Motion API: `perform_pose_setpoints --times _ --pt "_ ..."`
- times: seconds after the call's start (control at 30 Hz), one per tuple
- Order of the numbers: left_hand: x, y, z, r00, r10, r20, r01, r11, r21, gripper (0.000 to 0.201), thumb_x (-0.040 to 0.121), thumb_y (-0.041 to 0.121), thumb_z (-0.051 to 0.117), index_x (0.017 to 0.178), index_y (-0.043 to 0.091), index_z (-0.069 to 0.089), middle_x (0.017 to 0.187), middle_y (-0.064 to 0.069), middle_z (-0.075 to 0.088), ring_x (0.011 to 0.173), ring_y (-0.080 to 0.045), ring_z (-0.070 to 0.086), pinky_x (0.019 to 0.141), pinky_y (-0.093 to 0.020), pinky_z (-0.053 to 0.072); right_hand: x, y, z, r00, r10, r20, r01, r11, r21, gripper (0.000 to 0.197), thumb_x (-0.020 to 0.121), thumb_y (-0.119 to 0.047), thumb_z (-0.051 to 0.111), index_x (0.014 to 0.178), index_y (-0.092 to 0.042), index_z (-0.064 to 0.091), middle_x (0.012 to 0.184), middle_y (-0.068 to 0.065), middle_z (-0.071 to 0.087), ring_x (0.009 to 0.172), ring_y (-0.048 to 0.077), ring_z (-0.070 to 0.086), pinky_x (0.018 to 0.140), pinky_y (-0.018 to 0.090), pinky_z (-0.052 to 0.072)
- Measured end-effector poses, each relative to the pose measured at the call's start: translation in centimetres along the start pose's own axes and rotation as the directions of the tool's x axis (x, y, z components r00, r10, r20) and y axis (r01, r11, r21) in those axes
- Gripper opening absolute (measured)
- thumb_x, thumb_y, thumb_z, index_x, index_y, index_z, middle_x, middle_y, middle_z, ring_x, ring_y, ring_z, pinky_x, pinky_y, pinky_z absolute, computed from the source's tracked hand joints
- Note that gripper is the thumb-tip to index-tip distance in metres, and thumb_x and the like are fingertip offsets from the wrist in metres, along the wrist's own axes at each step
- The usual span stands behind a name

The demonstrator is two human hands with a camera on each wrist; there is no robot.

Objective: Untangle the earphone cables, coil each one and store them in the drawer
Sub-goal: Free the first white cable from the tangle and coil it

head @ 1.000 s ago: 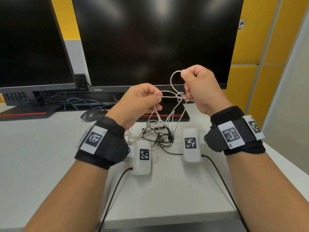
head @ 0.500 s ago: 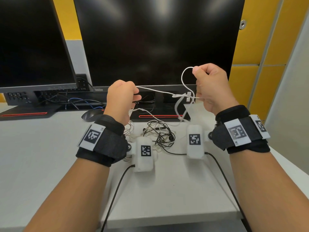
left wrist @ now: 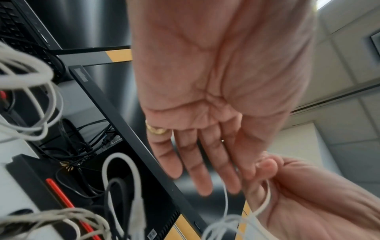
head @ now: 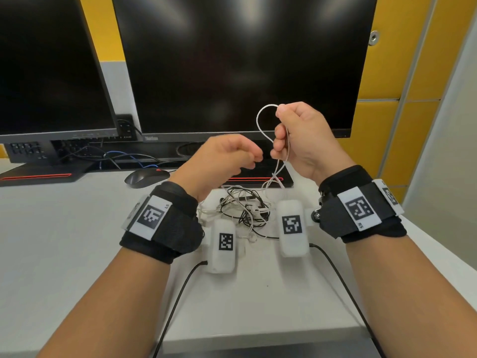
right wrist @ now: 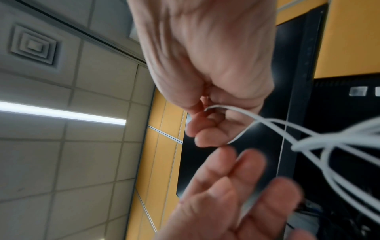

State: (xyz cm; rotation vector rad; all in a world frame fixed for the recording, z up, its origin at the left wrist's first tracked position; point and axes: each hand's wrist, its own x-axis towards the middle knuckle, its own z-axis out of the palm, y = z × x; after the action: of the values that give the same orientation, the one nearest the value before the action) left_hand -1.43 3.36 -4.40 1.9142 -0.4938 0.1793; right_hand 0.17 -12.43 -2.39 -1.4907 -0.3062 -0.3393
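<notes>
Little is judged done: a tangle of black and white earphone cables (head: 245,210) is left on the counter (head: 64,241), nothing coiled, no drawer seen. A white cable (head: 260,125) loop is gripped by the raised right hand (head: 302,140); the left hand (head: 227,158) is held empty, fingers relaxed, beside it

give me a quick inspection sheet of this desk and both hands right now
surface: white desk.
job's things: white earphone cable looped up from a black and white tangle; drawer not seen.
clutter: black mouse.
grippers: right hand pinches the white earphone cable; left hand holds nothing, fingers straight in the left wrist view.
cables: two black leads run off the front edge.
surroundings: two dark monitors, yellow wall panels.
</notes>
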Motion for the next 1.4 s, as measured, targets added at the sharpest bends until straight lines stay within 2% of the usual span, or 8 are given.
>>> perform_pose_setpoints --times 0.2,0.5,0.67,0.77,0.83,0.97,1.2,1.4 --pt "0.0 -0.4 0.4 0.916 -0.057 0.398 0.017 0.994 0.105 0.035 0.094 0.001 0.054 0.123 0.019 0.053 0.115 0.002 0.068 0.094 -0.002 0.063 0.081 -0.018 0.051 -0.1 -0.4 0.3 0.998 0.060 0.006 -0.059 0.950 0.306 0.015 0.105 -0.022 0.038 0.110 -0.016 0.051 0.064 0.001 0.050 0.051 0.009 0.051 0.052 0.025 0.051" --pt "-0.3 -0.3 -0.1 0.873 -0.178 0.454 0.027 0.948 0.319 0.019 0.093 0.029 0.059 0.104 0.019 0.071 0.085 -0.009 0.063 0.072 -0.011 0.053 0.073 -0.026 0.048 0.3 -0.9 -1.1 0.993 0.060 -0.099 -0.020 0.931 0.365 0.013 0.103 -0.019 0.039 0.108 -0.018 0.052 0.063 -0.002 0.050 0.045 0.005 0.039 0.042 0.018 0.032" --pt "0.3 -0.5 0.3 0.993 -0.008 0.116 -0.004 0.994 0.107 0.015 0.091 0.023 0.063 0.104 0.019 0.057 0.076 0.003 0.057 0.065 -0.006 0.051 0.061 -0.020 0.044 -0.4 -1.2 -1.6 0.990 -0.021 0.139 -0.010 0.976 0.219 0.014 0.102 -0.020 0.045 0.106 -0.017 0.058 0.078 -0.002 0.069 0.045 0.006 0.039 0.041 0.019 0.029" --pt "0.9 -0.8 -0.1 0.976 0.118 -0.184 -0.124 0.992 -0.020 0.033 0.091 0.028 0.065 0.115 0.027 0.042 0.108 0.002 0.058 0.091 -0.009 0.059 0.070 -0.020 0.047 -0.7 -0.7 -0.7 0.950 -0.009 0.312 0.001 1.000 0.027 0.014 0.101 -0.017 0.048 0.103 -0.014 0.061 0.070 0.000 0.063 0.039 0.007 0.035 0.038 0.021 0.021" --pt "0.9 -0.8 -0.4 0.965 0.176 -0.197 -0.187 0.981 -0.042 0.038 0.093 0.028 0.062 0.124 0.030 0.040 0.127 0.003 0.052 0.111 -0.007 0.056 0.086 -0.021 0.046 -0.7 -0.3 -0.3 0.940 0.007 0.340 0.016 0.998 -0.066 0.014 0.101 -0.018 0.049 0.100 -0.012 0.062 0.065 0.001 0.059 0.038 0.008 0.033 0.038 0.021 0.019" --pt "0.5 -0.2 -0.2 0.966 0.217 -0.141 -0.235 0.963 -0.133 0.012 0.099 0.021 0.051 0.100 0.017 0.062 0.077 -0.001 0.065 0.079 -0.013 0.067 0.081 -0.024 0.053 -0.5 -0.2 -0.7 0.924 0.052 0.379 -0.006 0.993 -0.122 0.022 0.101 -0.027 0.048 0.090 -0.013 0.060 0.054 -0.001 0.046 0.038 0.008 0.029 0.037 0.021 0.021" --pt "1.5 -0.6 -1.9 0.808 -0.018 -0.589 -0.211 0.924 -0.318 0.018 0.102 0.019 0.039 0.089 0.016 0.051 0.060 0.004 0.040 0.048 -0.006 0.039 0.050 -0.021 0.045 -0.6 -0.7 -1.5 0.909 0.079 0.409 -0.056 0.996 -0.069 0.035 0.102 -0.034 0.043 0.076 -0.013 0.055 0.047 -0.003 0.029 0.039 0.009 0.020 0.042 0.026 0.015" --pt "2.5 -1.8 -2.0 0.758 -0.116 -0.642 -0.111 0.947 -0.303 0.019 0.102 0.026 0.036 0.089 0.021 0.049 0.076 0.000 0.042 0.057 -0.008 0.039 0.046 -0.023 0.040 -0.2 -1.0 -2.2 0.942 -0.035 0.334 -0.082 0.941 0.330 0.034 0.104 -0.032 0.039 0.081 -0.014 0.056 0.046 -0.008 0.034 0.036 0.004 0.027 0.038 0.018 0.022"
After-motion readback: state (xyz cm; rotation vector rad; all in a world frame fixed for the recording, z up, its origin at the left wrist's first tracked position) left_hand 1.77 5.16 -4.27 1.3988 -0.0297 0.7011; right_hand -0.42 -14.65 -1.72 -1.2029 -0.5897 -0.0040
